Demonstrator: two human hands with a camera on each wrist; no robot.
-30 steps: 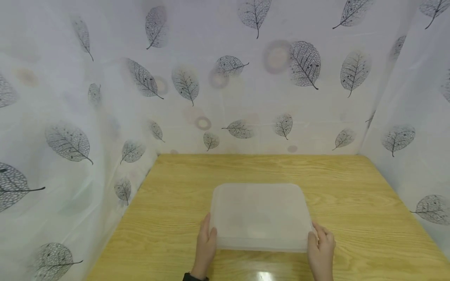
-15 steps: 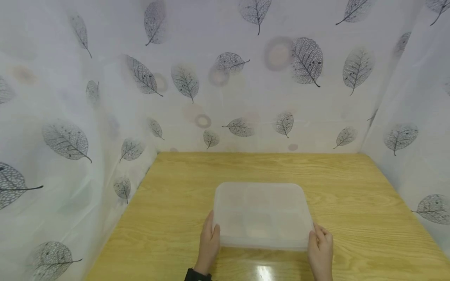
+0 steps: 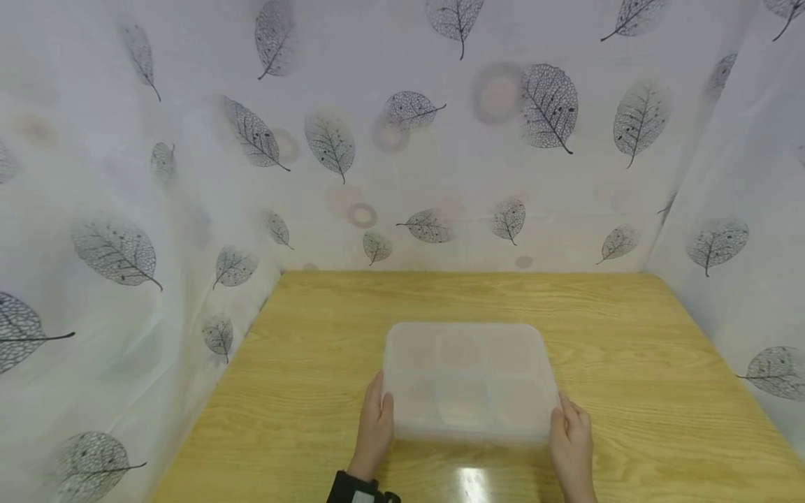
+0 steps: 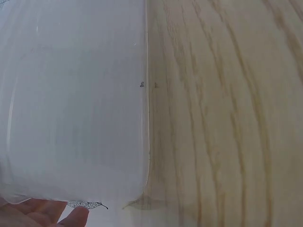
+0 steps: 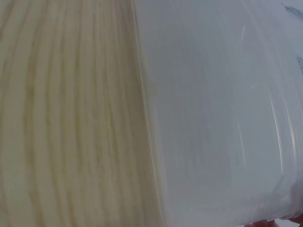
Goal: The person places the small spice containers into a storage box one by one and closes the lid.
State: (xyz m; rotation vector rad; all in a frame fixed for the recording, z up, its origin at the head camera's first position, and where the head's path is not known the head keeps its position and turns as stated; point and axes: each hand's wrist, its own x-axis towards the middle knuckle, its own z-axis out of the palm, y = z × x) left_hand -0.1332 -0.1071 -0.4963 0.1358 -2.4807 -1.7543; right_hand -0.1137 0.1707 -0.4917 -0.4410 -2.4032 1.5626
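Note:
A translucent white plastic storage box with rounded corners is held level in front of me, wider than deep. Faint outlines of several compartments show through its top. My left hand grips its left side, thumb on the near side. On the opposite side my right hand grips it in the same way. In the left wrist view the box hides part of my left hand. The right wrist view shows the box wall and only bits of my right fingers. Whether the box touches the table, I cannot tell.
A wood-grain table spreads beneath the box. Pale sheets printed with dark leaves enclose it: a back sheet, a left sheet and a right sheet. A dark band circles my left wrist.
Outlines of compartments, barely visible a second ago, now show through the top of the box. My left hand and the box's left edge have shifted slightly right; the whole view has shifted a little.

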